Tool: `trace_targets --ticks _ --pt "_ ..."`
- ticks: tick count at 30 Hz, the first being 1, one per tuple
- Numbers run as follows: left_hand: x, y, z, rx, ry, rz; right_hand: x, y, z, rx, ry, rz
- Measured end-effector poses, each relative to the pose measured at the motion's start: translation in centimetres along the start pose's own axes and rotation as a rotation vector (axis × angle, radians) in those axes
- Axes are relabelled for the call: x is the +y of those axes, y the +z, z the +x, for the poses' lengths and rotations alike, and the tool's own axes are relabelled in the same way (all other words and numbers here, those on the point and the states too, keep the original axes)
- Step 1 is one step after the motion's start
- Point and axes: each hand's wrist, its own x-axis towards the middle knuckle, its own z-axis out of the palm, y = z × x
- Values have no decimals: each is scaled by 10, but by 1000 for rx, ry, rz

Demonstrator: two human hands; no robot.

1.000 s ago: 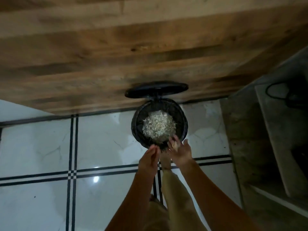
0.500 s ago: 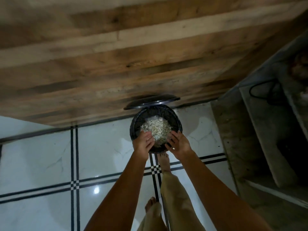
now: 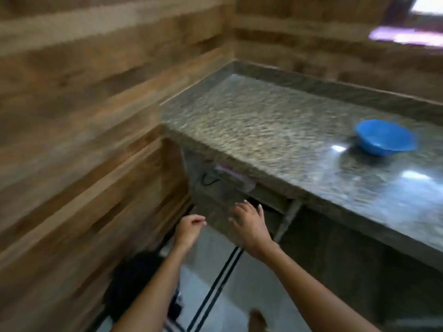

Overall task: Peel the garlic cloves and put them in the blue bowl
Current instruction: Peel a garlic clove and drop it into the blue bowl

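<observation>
Both hands have left the black bin (image 3: 134, 281); left hand (image 3: 189, 230) seemingly loosely curled, right hand (image 3: 249, 224) spread, both empty; blue bowl (image 3: 386, 137) on the surface (image 3: 263, 130).

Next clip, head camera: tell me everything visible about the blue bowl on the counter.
The blue bowl is round, plain, a bright even blue, and looks like plastic. It sits upright on the speckled stone counter, toward the far right, with its open mouth showing; motion blur hides whether anything is inside. A dark shape lies against its left side, too blurred to identify. Light glints on the counter beside it. Neither hand touches it; both are lower down, in front of the counter's edge.
</observation>
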Motion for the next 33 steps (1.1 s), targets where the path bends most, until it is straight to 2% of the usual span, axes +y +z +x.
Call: trace_targets --ticks 5,7,9,11,13,16,18,21,24,26,28,31,33 --pt "155 160 -7 -320 395 110 146 -126 -53 406 321 198" --pt "197 232 -21 -438 470 136 199 -159 -78 477 407 221" --pt "231 303 -27 -475 508 172 253 -186 -96 500 466 181" --pt "253 362 -24 -414 572 259 299 -210 -109 510 512 160" --pt "269 418 -12 -375 698 457 346 -234 -119 529 566 144" --pt "271 464 21 -412 774 747 397 -257 -128 605 614 93" --pt "266 472 33 -383 837 779 426 -270 -132 643 664 59" --pt "256 463 35 -250 1078 768 459 -277 -130 676 789 48" --pt "289 457 29 -175 1198 625 475 -277 -125 731 884 113" --pt "331 459 29 -39 1161 415 479 -276 -124 772 900 165" --pt "371 464 43 47 972 275 480 -273 -124 766 897 212" --pt "395 473 77 23 677 273 478 -273 -124 750 875 287" --pt "398 477 95 -33 599 344 475 -277 -124 767 868 350"
